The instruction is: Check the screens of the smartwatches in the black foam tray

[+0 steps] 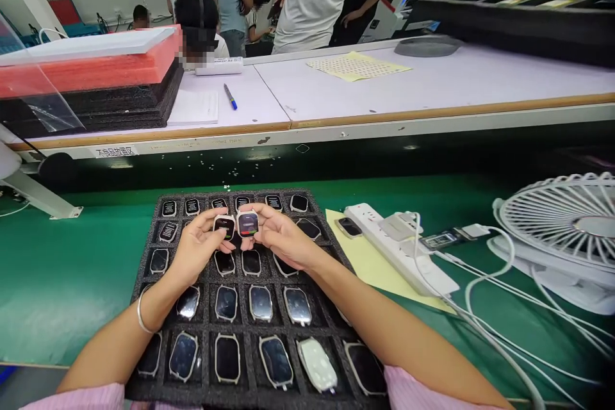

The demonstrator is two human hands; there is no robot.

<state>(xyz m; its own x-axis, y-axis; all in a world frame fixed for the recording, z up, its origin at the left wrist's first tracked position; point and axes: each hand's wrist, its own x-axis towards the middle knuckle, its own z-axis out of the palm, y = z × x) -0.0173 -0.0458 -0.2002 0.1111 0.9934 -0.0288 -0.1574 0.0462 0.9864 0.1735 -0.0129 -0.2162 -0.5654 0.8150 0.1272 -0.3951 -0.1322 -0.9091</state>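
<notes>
Two lit watch bodies are held side by side, screens up, above the far rows of the black foam tray (pixel 144 269), one (pixel 224 226) pinched in the left hand (pixel 195 250), the other (pixel 248 223) apparently gripped in the right hand (pixel 283 240).

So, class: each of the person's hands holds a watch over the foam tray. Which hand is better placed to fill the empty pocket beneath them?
Left, probably. The left hand with its watch hovers almost over the empty pocket of the foam tray; the right hand sits further right.

Bright, even overhead light – soft shadows, glare on screens, edges bowed
</notes>
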